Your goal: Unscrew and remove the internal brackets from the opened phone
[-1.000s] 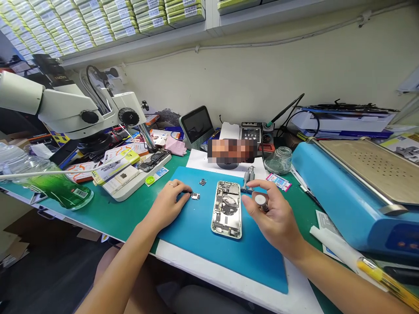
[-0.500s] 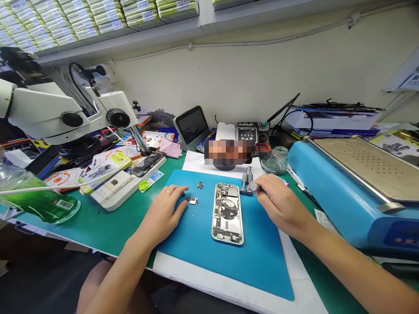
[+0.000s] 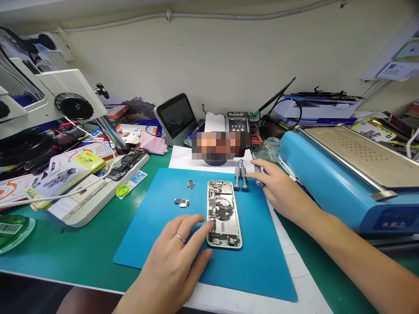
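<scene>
An opened phone [image 3: 224,213], back cover off and its insides showing, lies on a blue mat [image 3: 157,235]. My left hand [image 3: 176,259] rests flat on the mat with fingers spread, and its fingertips touch the phone's lower left edge. My right hand [image 3: 276,187] reaches to the mat's far right corner and loosely grips a grey screwdriver [image 3: 258,172]. That tool lies beside two other grey screwdrivers [image 3: 240,178]. Two small detached parts, one [image 3: 182,202] nearer and one [image 3: 190,184] farther, sit on the mat left of the phone.
A white microscope [image 3: 49,100] overhangs the left side above boxes and a circuit board. A big blue machine [image 3: 343,183] fills the right. Behind the mat stand a glass jar [image 3: 270,149], a small screen [image 3: 176,115] and a soldering station [image 3: 238,124]. A green cap [image 3: 123,190] lies left.
My left hand left the small part and slid down to the phone's lower left edge. My right hand carried the screwdriver farther back, beside the other two. The camera tilted down.
</scene>
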`<control>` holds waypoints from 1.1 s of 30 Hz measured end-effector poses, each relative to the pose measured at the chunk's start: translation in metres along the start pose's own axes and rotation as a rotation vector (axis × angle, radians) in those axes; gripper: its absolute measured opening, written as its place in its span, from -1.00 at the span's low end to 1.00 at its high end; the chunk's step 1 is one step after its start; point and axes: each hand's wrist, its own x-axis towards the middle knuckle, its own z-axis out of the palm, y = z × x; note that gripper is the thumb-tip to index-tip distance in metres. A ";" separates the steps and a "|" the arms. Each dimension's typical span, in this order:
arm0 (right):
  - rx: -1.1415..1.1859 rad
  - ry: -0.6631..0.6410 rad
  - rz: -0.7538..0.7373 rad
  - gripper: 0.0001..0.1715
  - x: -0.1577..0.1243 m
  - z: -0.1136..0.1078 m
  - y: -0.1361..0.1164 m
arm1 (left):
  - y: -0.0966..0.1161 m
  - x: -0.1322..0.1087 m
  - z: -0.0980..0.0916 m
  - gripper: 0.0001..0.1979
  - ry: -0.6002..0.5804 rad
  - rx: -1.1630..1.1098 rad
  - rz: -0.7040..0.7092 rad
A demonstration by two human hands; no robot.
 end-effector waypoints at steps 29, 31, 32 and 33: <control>0.153 -0.014 0.086 -0.44 0.004 0.007 -0.016 | 0.000 0.000 -0.001 -0.70 -0.033 -0.055 0.011; 0.164 -0.017 0.087 -0.47 0.004 0.007 -0.016 | 0.000 0.000 -0.001 -0.70 -0.042 -0.060 0.008; 0.169 -0.016 0.090 -0.49 0.004 0.007 -0.016 | 0.000 -0.001 -0.001 -0.70 -0.044 -0.063 0.007; 0.175 -0.015 0.093 -0.50 0.004 0.007 -0.017 | 0.000 -0.001 -0.001 -0.70 -0.043 -0.066 0.010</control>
